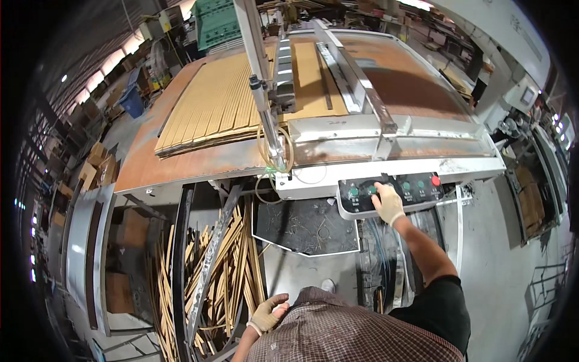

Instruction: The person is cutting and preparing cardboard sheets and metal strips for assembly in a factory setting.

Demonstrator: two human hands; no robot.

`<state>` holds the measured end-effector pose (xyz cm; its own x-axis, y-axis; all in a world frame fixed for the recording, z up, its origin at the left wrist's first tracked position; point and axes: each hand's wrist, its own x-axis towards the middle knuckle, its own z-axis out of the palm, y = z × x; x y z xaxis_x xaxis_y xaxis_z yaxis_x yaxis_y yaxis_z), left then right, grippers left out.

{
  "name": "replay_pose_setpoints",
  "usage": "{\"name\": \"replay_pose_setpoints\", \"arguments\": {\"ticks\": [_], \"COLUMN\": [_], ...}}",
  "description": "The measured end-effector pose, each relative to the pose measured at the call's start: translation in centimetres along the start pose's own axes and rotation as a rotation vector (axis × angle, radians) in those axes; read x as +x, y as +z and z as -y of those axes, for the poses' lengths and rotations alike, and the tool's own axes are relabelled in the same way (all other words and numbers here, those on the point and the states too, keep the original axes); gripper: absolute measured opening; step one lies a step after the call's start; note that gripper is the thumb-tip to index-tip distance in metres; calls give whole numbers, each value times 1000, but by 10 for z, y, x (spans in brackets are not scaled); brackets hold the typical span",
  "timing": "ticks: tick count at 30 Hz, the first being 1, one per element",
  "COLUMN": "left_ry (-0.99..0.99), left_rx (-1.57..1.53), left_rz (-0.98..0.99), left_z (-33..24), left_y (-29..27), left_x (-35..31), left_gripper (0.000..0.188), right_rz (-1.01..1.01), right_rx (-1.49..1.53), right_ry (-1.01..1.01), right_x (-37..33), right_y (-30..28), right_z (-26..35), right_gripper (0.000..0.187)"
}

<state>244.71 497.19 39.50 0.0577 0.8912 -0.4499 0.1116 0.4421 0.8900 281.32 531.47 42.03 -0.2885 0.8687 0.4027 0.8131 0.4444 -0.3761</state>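
My right hand (389,204), in a pale glove with bare fingertips, reaches to a black control panel (356,206) on the front of a large machine. Its outstretched fingers touch the panel by a green button; the hand holds nothing. A red button (435,180) sits at the panel's right end. My left hand (269,312), gloved the same way, hangs beside my checked apron (325,329) with fingers apart and nothing in them. Behind the panel, a stack of slit tan boards (211,96) lies on the brown machine table (145,158), partly under a metal beam (356,72).
Loose wooden-looking strips (226,277) pile up below the table at the left, beside a metal leg (208,265). A dark panel (304,226) lies under the machine's front. An upright post with a hose (292,151) stands at the table's edge. A blue bin (131,101) is farther left.
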Motion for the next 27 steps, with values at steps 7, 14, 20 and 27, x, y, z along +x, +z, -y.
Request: {"name": "replay_pose_setpoints", "arguments": {"ticks": [7,14,20,27], "left_ry": [-59,-72,14,45], "left_rx": [39,2,434,173], "left_rz": [98,269,175,-194], "left_z": [-49,-59,-89,-71], "left_y": [-23,-98,-197,-226], "left_x": [35,60,103,125], "left_gripper": [49,32,37,35], "right_rz": [49,-12,51,-9], "right_rx": [-122,-17,-51,-256], "right_ry": [169,128,153,238], "right_x": [-10,89,216,385], "right_y": [-42,5,32,78], "right_z": [24,72,82,-13], "right_gripper": [40,38,43,51]}}
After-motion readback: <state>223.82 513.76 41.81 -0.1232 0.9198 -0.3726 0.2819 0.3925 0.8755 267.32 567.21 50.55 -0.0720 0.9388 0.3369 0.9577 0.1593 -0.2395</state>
